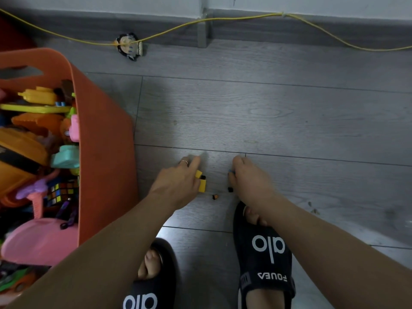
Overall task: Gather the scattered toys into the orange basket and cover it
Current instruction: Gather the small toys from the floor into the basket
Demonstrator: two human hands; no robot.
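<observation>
The orange basket (104, 139) stands at the left, filled with several plastic toys. On the grey floor in front of me, my left hand (178, 184) holds small yellow cube pieces (201, 182) between thumb and fingers. My right hand (247, 179) reaches down beside it and pinches a small blue piece (231, 172). Two tiny dark pieces lie on the floor between the hands, one (215, 196) in the middle and one (230, 189) next to my right hand. A small cartoon-face toy (130, 46) lies far off by the wall.
A yellow cord (223, 18) runs along the grey skirting at the back. My two feet in black slippers (263, 253) stand at the bottom of the view. A few crumbs (313, 208) lie on the floor at the right.
</observation>
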